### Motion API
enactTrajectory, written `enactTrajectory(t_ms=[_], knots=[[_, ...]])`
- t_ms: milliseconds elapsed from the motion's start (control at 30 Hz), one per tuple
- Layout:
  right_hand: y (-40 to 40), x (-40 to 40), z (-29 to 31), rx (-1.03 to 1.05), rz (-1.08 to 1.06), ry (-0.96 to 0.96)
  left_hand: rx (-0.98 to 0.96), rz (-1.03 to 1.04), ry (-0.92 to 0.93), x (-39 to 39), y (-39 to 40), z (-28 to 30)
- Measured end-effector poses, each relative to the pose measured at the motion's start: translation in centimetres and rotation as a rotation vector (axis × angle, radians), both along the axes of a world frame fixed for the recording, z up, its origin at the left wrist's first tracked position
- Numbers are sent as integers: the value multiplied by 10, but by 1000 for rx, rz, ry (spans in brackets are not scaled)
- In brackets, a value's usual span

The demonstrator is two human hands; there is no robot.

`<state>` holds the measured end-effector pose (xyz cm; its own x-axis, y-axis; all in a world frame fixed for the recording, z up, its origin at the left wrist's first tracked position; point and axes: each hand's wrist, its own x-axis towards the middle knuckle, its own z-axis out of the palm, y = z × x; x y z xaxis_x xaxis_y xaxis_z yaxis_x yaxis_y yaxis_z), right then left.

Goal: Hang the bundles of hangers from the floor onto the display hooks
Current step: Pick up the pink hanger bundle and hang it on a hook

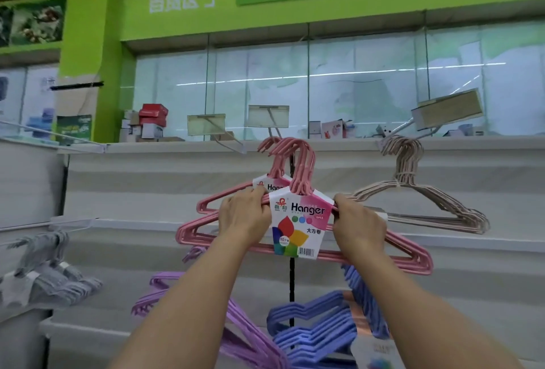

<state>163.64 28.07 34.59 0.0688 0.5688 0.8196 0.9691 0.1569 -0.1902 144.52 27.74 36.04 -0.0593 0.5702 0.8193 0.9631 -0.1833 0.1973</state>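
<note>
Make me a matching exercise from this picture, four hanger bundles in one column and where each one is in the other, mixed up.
Things:
1. pink bundle
2. beige bundle
3. grey bundle
4. blue bundle

Places:
A. far left, on a lower hook
B. low down, between the forearms
C. held by the left hand and the right hand
D. upper right, hanging on a hook

Pairs: 1-C, 2-D, 3-A, 4-B
</note>
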Motion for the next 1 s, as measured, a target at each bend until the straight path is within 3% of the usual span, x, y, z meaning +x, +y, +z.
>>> enactTrajectory(t_ms=[400, 733, 1000], knots=[[19, -33, 16, -2, -164, 182, 92, 5, 35, -13, 51, 31], [46, -50, 40, -41, -139, 226, 77, 52, 12, -25, 73, 64], [69, -53, 34, -8, -123, 210, 102, -20, -50, -34, 101, 51]])
